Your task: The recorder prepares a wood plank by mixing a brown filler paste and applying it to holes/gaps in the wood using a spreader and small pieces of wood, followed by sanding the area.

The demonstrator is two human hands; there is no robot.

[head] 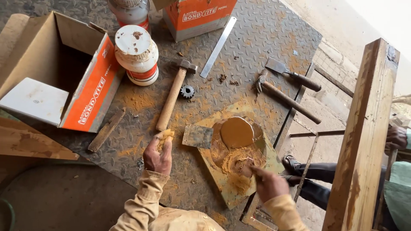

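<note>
My left hand (157, 155) grips the paste-caked handle of a putty knife, whose flat metal blade (198, 136) rests at the left edge of a yellowish board (233, 191). On the board lie a smooth round pool of brown paste (236, 131) and a rougher mound of brown powder mix (239, 161). My right hand (268, 183) reaches in from the lower right, its fingertips touching that mound. Both sleeves are tan.
On the powder-dusted checker-plate table (265, 30) lie a hammer (171, 100), a small black gear (187, 91), a steel ruler (218, 47), pincers (284, 98), a scraper (293, 75), white jars (137, 55) and open orange boxes (92, 94). A wooden post (364, 137) and another person's sandalled foot (291, 162) are at right.
</note>
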